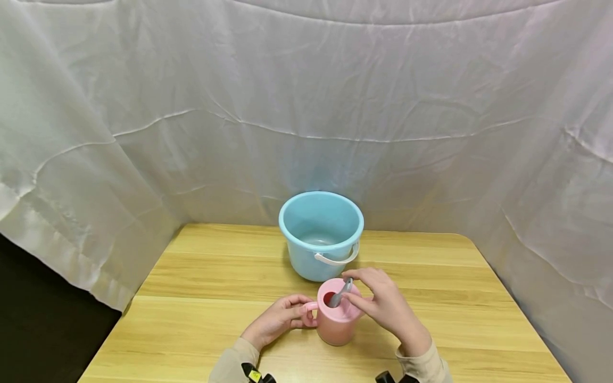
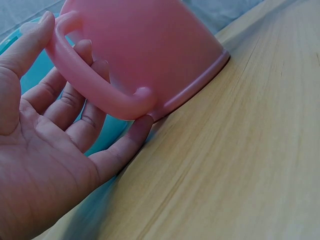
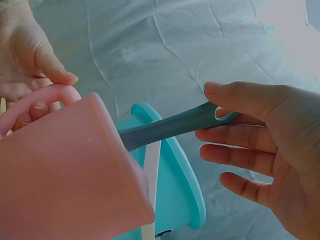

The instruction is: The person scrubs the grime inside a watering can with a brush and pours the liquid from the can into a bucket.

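A pink watering can stands upright on the table, its top partly covered and a dark red opening on the left side. My left hand holds its looped handle, thumb on top and fingers behind and below the loop. Out of the opening slants a grey handle with a hole near its end; its lower part is hidden inside the can. My right hand pinches the top end of that grey handle between thumb and index finger, the other fingers extended beneath.
A light blue bucket stands just behind the watering can, with its white carrying handle hanging at the front. The wooden table reaches back to a pale grey curtain that also encloses both sides.
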Action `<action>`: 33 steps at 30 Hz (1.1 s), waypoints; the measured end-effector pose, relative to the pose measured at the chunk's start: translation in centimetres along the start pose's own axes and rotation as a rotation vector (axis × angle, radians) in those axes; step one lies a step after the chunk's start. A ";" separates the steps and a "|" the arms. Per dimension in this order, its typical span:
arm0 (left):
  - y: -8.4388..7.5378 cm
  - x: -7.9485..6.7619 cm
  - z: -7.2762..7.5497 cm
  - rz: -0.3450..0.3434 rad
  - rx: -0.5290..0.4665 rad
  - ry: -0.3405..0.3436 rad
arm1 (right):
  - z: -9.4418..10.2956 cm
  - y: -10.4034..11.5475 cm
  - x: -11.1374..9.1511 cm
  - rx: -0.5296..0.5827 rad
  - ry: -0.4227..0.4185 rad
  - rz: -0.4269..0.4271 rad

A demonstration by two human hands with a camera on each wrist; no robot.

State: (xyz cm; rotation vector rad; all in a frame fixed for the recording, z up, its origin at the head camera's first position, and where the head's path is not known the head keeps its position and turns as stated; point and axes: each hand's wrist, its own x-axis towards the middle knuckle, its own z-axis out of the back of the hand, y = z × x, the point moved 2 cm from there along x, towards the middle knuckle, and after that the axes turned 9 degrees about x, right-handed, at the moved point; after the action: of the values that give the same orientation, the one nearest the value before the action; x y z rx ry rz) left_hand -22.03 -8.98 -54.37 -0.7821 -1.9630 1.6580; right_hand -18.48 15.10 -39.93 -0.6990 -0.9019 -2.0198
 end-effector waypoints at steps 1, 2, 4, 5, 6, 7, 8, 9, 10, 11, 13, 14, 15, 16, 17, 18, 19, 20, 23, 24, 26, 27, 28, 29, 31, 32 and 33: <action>0.0 0.0 0.0 -0.001 0.000 0.001 | 0.0 0.1 0.1 0.001 -0.008 0.014; 0.0 0.0 0.0 -0.002 -0.001 0.001 | 0.1 0.1 0.1 0.001 -0.013 0.022; 0.0 0.0 0.0 -0.002 -0.001 0.001 | 0.0 0.2 0.2 0.000 -0.019 0.034; 0.0 0.0 0.0 -0.003 -0.002 0.001 | 0.0 0.2 0.2 0.002 -0.017 0.031; 0.0 0.0 0.0 -0.003 -0.001 0.001 | 0.0 0.2 0.2 0.002 -0.016 0.030; -0.1 0.0 0.0 -0.004 -0.001 0.001 | -0.1 0.2 0.2 0.005 -0.012 0.022; -0.1 0.0 0.0 -0.005 -0.001 0.002 | -0.1 0.2 0.2 0.008 -0.007 0.014; -0.1 0.0 0.0 -0.005 0.000 0.002 | -0.2 0.2 0.1 0.008 -0.002 0.007; 0.0 0.0 0.0 -0.005 0.000 0.003 | -0.3 0.1 0.1 0.007 0.002 0.002; 0.0 0.0 0.0 -0.005 0.000 0.003 | -0.4 0.1 0.1 0.005 0.008 -0.004; 0.0 0.0 0.0 -0.005 -0.001 0.003 | -0.7 0.1 0.0 -0.007 0.019 -0.011; 0.0 0.0 0.0 -0.005 -0.001 0.003 | -0.8 0.1 0.0 -0.021 0.024 -0.014; 0.0 0.0 0.0 -0.004 -0.001 0.002 | -1.0 0.1 -0.1 -0.035 0.031 -0.020; 0.0 0.0 0.0 -0.004 0.000 0.002 | -1.2 0.1 -0.1 -0.042 0.040 -0.026; 0.0 0.0 0.0 -0.003 0.000 0.002 | -1.4 0.1 -0.1 -0.050 0.051 -0.035; 0.0 0.0 0.0 -0.002 0.000 0.002 | -1.6 0.1 -0.1 -0.056 0.064 -0.045; -0.1 0.0 0.0 -0.001 0.001 0.003 | -1.7 0.1 -0.2 -0.059 0.076 -0.052; -0.1 0.0 0.0 0.000 0.001 0.003 | -1.9 0.2 -0.2 -0.061 0.087 -0.059; -0.2 -0.1 -0.1 0.002 0.002 0.004 | -2.5 0.1 -0.2 -0.060 0.122 -0.074; -0.2 -0.1 -0.1 0.003 0.004 0.004 | -2.6 0.1 -0.2 -0.062 0.134 -0.080; -0.2 -0.1 -0.1 0.004 0.005 0.003 | -2.9 0.1 -0.2 -0.068 0.157 -0.102; -0.2 -0.1 -0.1 0.004 0.006 0.003 | -3.0 0.1 -0.2 -0.071 0.166 -0.108; -0.2 0.0 -0.1 0.006 0.007 0.002 | -3.1 0.1 -0.2 -0.076 0.175 -0.115; -0.2 0.0 -0.1 0.007 0.007 0.002 | -3.2 0.1 -0.1 -0.078 0.181 -0.122; -0.2 0.0 -0.1 0.007 0.006 0.002 | -3.2 0.1 -0.1 -0.080 0.185 -0.130; -0.2 0.0 0.0 0.007 0.004 0.002 | -3.2 0.1 -0.1 -0.081 0.181 -0.123; -0.2 0.0 0.0 0.006 0.004 0.002 | -3.2 0.1 -0.1 -0.083 0.175 -0.115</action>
State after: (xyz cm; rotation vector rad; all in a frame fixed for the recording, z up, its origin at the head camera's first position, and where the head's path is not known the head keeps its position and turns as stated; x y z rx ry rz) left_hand -22.02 -8.98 -54.18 -0.7893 -1.9574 1.6632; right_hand -18.82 12.55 -41.83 -0.5157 -0.7748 -2.1923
